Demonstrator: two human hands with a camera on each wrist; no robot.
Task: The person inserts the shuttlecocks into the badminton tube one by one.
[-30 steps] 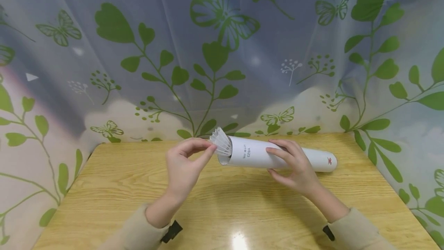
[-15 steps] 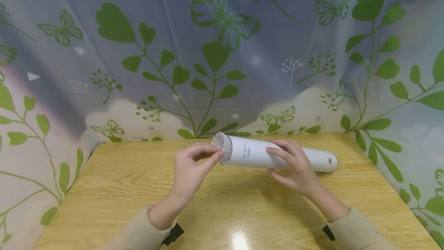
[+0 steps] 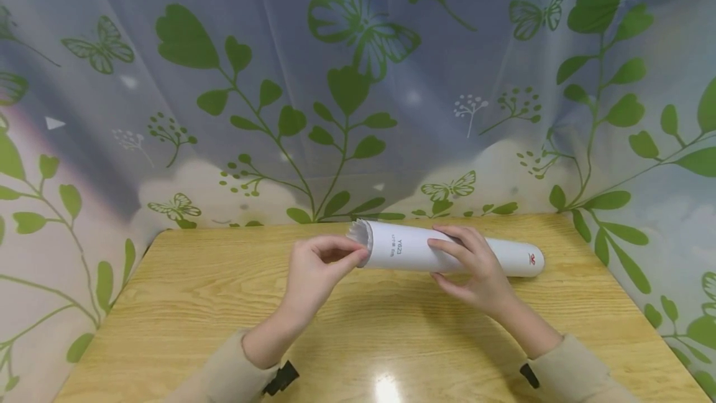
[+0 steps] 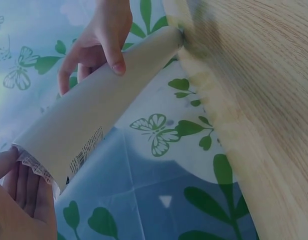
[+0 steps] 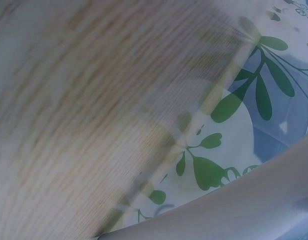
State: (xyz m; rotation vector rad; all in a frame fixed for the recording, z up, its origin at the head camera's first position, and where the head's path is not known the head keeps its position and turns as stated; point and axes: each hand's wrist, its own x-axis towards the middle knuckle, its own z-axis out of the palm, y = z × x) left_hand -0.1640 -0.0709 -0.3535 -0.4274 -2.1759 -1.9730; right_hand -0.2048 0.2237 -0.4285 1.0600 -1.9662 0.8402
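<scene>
A white cardboard shuttlecock tube (image 3: 411, 247) lies slanted in the head view, its open mouth to the left and its far end near the table on the right. My right hand (image 3: 475, 266) grips it round the middle, thumb below and fingers over the top. Most of a white shuttlecock (image 3: 359, 232) sits inside the mouth; only its feather edge sticks out. Thumb and forefinger of my left hand (image 3: 319, 269) pinch that edge. The left wrist view shows the feathers (image 4: 38, 169) just past the rim. In the right wrist view, only the tube (image 5: 234, 207) appears, without fingers.
A wooden table (image 3: 224, 310) spreads beneath both hands. Behind it and at both sides hangs a curtain (image 3: 268, 160) printed with green leaves and butterflies, close to the table's back edge.
My left hand has moved right, and the shuttlecock has slid deeper into the tube, from mostly sticking out to just its edge showing. The right hand and tube have stayed nearly still.
</scene>
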